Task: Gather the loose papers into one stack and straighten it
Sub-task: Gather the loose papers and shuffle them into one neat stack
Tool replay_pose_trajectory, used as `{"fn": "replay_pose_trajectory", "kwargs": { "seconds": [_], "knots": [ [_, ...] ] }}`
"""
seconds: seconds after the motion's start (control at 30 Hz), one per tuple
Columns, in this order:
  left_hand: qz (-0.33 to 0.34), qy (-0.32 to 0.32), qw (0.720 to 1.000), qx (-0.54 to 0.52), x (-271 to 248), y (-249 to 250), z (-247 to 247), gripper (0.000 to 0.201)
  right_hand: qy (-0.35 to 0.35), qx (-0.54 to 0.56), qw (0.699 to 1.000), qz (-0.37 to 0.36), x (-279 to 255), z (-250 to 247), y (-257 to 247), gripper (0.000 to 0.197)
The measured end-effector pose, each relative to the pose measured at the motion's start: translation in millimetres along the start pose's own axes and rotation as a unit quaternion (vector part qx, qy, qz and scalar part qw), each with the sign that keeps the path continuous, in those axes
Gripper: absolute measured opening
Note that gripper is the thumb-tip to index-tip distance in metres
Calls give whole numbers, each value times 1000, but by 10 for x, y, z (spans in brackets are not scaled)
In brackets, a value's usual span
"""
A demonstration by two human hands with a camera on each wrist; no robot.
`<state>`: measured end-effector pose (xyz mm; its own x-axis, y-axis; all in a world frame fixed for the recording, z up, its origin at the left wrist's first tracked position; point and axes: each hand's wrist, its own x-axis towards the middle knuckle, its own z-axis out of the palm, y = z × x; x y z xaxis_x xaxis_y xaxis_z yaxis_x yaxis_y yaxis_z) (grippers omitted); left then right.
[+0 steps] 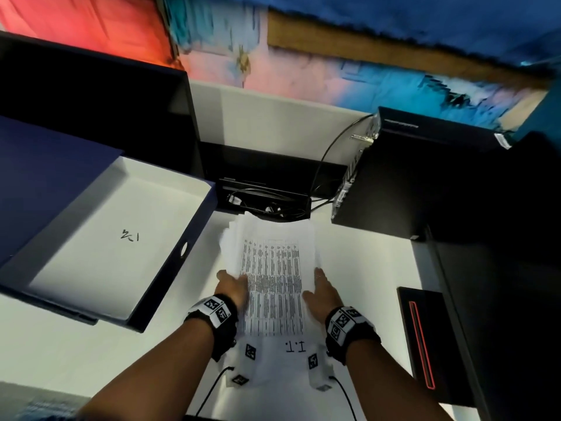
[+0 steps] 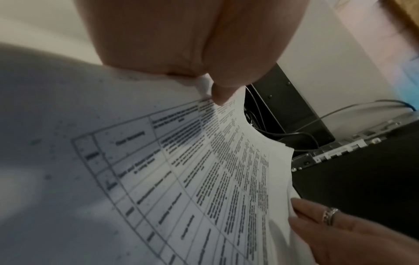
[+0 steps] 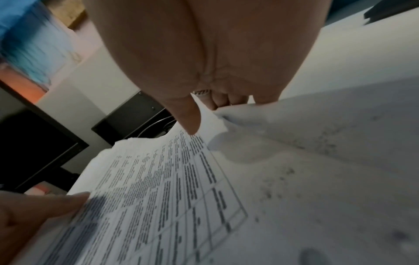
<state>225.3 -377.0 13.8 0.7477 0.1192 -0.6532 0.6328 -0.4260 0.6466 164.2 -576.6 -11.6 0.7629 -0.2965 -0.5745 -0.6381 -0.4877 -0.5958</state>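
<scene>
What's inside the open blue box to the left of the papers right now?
The open blue box shows a bare white floor with a small handwritten mark; no sheets in it. Its nearest inner corner is hidden behind the box wall. The paper stack lies outside, held between both hands.

An open blue box [image 1: 194, 238] with a white inside sits left on the white tabletop [image 1: 364, 262]; a black computer case [image 1: 419, 183] stands right, cables [image 1: 273, 205] between.

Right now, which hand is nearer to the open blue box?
Left. The left hand grips the paper stack's left edge, on the side where the blue box lies; the right hand holds the stack's far edge, away from the box.
</scene>
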Motion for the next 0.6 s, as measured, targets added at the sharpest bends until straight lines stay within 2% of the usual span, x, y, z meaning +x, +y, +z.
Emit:
{"fn": "replay_pose_trajectory", "kwargs": {
  "seconds": [0.07,0.13,0.23,0.27,0.3,0.33,0.37,0.43,0.47,0.6],
  "knots": [
    [42,20,999,24,-2,-28,2,35,22,26,999,-7,-22,15,54,75],
    [99,23,994,36,-27,-45,-7,28,61,46,997,-4,-35,-47,127,86],
    [151,-23,986,-59,-131,15,-59,47,111,116,987,-8,-85,-296,142,113],
    [168,-41,980,-95,-135,44,-78,55,133,150,980,-16,-122,-425,84,115],
    [185,-50,974,-121,-154,85,-91,65,155,198,967,-35,-163,-569,12,108],
    [191,-55,969,-144,-173,132,-109,73,170,258,949,-57,-222,-727,-82,91],
    [200,-63,963,-169,-208,197,-121,71,175,312,930,-78,-285,-873,-180,72],
    [254,-53,942,-211,-375,420,-147,35,178,375,903,-110,-387,-1108,-317,46],
    [285,-43,932,-220,-449,549,-160,26,189,382,896,-122,-435,-1191,-368,37],
    [388,-6,897,-213,-623,850,-185,38,257,371,872,-188,-674,-1262,-556,27]
  ]
}}
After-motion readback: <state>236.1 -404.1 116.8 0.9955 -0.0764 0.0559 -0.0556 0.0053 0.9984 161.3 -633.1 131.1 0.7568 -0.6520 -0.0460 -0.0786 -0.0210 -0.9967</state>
